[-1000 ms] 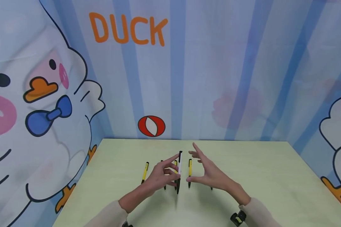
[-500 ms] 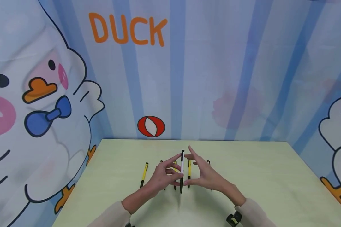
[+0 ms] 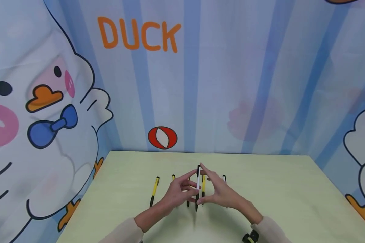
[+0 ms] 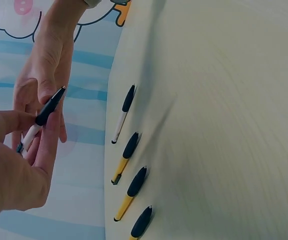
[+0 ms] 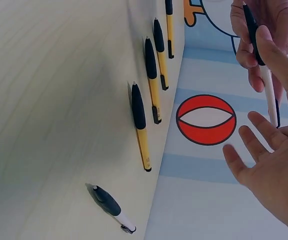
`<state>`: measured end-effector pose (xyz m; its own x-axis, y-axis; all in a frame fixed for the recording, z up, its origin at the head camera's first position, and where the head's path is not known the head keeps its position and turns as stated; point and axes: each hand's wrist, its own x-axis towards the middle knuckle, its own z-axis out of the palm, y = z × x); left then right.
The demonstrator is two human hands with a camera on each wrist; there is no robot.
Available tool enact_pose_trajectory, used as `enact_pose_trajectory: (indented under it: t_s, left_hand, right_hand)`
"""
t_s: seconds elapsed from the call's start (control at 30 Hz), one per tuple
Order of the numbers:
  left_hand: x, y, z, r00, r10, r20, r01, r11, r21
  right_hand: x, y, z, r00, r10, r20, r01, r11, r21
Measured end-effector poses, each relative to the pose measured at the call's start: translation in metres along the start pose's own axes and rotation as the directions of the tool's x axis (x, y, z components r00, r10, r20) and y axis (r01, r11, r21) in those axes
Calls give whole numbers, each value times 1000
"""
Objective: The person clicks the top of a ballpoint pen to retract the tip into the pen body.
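My left hand (image 3: pixel 177 194) pinches a pen (image 3: pixel 198 181) with a white barrel and black grip, holding it upright above the table, tip down. My right hand (image 3: pixel 225 194) faces it from the other side. In the right wrist view its thumb lies against the black grip of the pen (image 5: pixel 267 82), and its other fingers are spread. The index finger is close to the clip end; whether it touches cannot be told. In the left wrist view, the left hand (image 4: pixel 21 175) has thumb and fingers around the pen (image 4: pixel 48 109).
Several yellow-and-black pens lie in a row on the pale table, among them a yellow pen (image 3: pixel 154 191) at the left and a yellow pen (image 5: pixel 140 125) nearer the right. Another white-and-black pen (image 5: pixel 114 207) lies at the row's right end. A cartoon cloth (image 3: pixel 216 84) hangs behind.
My left hand has carried the white pen slightly right. My right hand has come left, from apart from the pen to touching it with the thumb.
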<state>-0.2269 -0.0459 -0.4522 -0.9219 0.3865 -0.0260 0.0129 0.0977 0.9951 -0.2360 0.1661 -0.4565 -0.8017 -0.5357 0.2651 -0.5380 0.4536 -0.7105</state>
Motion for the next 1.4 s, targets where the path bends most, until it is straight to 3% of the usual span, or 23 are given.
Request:
enact_pose_trajectory:
  t_s: [0.33,0.5,0.77,0.9,1.23,1.4]
  left_hand:
    - [1,-7,3,999,-53,10,53,997,-53]
    - [2,-7,4,999,-49,8,50,997,-59]
    - [3,-7,7,998,-54,-14,53,993,-105]
    - [3,-8,9,999,-38,-27,34,993,-115]
    - [0,-4,9,1000,-12,23,14,997,-71]
    - [-1,-4,6,1000,-28,13,28,999,-44]
  right_hand:
    - [-5,1,4,999,-29,-44,24,993,-114]
    - [-5,2,3,997,-48,-66,39,990,-136]
    - [-6,6,3,997,-30,-66,27,998,-54]
    - [-6,8,4,996,-27,-80,22,998,-60]
    - [-11,13,2,998,-17,-66,18,1000,19]
    - [-13,14,-2,999,-28,-39,30,999,41]
